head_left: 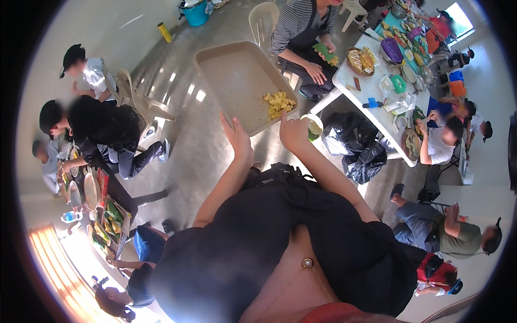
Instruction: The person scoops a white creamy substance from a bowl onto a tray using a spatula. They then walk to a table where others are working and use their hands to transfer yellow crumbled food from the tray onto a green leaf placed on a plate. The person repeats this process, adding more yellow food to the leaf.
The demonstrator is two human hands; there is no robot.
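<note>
A tan rectangular tray (231,81) is held out in front of me, tilted toward its near right corner. Chopped yellow food (278,103) is heaped in that corner, while scattered bits lie over the rest of the tray's floor. My left hand (237,141) grips the near left edge, its fingers partly hidden by the tray. At the near right corner, my right hand (295,133) is closed on the rim beside the food. A round pale container with something green inside (314,128) shows just past my right hand; I cannot tell what it stands on.
Ahead, a seated person (301,40) in a striped top holds a green leaf with yellow food. A white table (344,75) at right bears baskets and bowls. Black plastic bags (353,142) lie beside it. At left, people sit by a dark table (121,196) with leaf-wrapped food.
</note>
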